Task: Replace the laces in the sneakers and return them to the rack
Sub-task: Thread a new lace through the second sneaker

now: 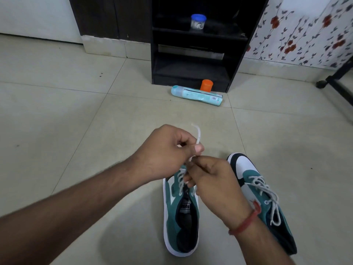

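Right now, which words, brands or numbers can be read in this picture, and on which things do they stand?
"PUMA": on the insole label of the left sneaker, seen upside down.
Teal tube on the floor: print and barcode too small and blurred to read.
Nothing else bears readable text.

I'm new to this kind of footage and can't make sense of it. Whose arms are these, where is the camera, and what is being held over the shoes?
There is no machine here. A person wears one wide-angle camera on the head, looking forward and down, so both arms reach in from the bottom of the picture. The left hand and the right hand pinch a white lace between their fingers; its free end curls up above the left hand. Below them, on the tiled floor, stand two teal and white sneakers: the left sneaker, which the lace runs down to, and the right sneaker, laced. Further off stands a dark rack holding a blue-lidded jar. Before it are an orange-capped container and a pale blue bottle lying on its side.
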